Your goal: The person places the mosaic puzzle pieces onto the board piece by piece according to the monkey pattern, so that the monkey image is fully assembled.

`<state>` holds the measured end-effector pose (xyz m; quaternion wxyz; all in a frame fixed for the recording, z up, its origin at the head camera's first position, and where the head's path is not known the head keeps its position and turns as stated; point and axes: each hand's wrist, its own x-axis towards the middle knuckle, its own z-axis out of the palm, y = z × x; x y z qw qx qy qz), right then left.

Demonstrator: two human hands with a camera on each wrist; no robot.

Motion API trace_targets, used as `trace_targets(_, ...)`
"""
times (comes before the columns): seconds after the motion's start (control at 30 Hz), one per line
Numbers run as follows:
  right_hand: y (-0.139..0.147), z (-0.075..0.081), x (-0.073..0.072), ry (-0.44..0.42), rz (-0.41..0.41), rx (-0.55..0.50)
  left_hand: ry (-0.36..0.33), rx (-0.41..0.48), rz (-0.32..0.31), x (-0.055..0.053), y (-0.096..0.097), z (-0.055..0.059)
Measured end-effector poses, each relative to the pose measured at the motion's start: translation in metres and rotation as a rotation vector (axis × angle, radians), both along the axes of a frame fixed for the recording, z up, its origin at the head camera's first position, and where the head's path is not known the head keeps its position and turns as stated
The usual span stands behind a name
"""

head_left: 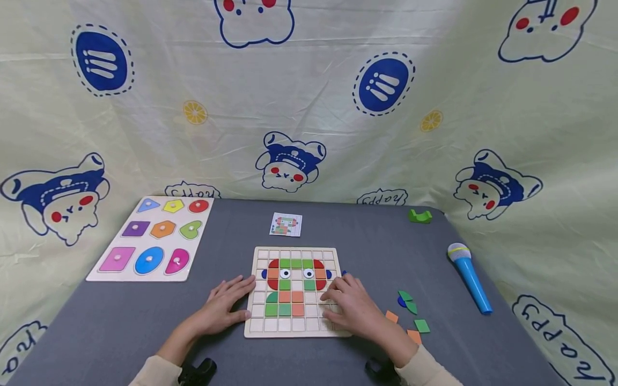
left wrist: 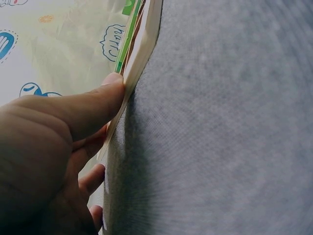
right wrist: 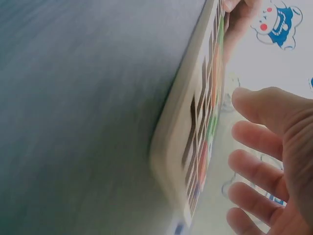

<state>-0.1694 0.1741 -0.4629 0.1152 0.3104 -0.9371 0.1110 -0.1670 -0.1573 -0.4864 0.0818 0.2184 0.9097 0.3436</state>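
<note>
A wooden grid board (head_left: 313, 324) lies in the middle of the table, partly filled with red, green, orange and blue pieces and two eye pieces (head_left: 285, 274). My left hand (head_left: 224, 303) rests at the board's left edge. In the left wrist view its thumb (left wrist: 105, 95) touches the rim. Over the right part of the board hovers my right hand (head_left: 352, 308), covering some cells. The right wrist view shows its fingers (right wrist: 257, 169) spread and loosely bent, with nothing between them.
Loose green (head_left: 421, 326), orange and blue pieces lie right of the right hand. Behind the board is a small pattern card (head_left: 286, 224). A shape puzzle (head_left: 145, 262) stands back left. Rightward are a blue toy microphone (head_left: 473, 281) and a green block (head_left: 420, 216).
</note>
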Motion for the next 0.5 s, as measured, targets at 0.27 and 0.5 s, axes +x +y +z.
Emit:
trace_targets(0.27, 0.044, 0.004, 0.003, -0.005, -0.153, 0.030, 0.001, -0.005, 0.002, -0.001, 0.000, -0.001)
trace_targets(0.5, 0.091, 0.002, 0.006, 0.084, -0.212, 0.008, -0.018, 0.001, 0.003, -0.001, 0.001, 0.000)
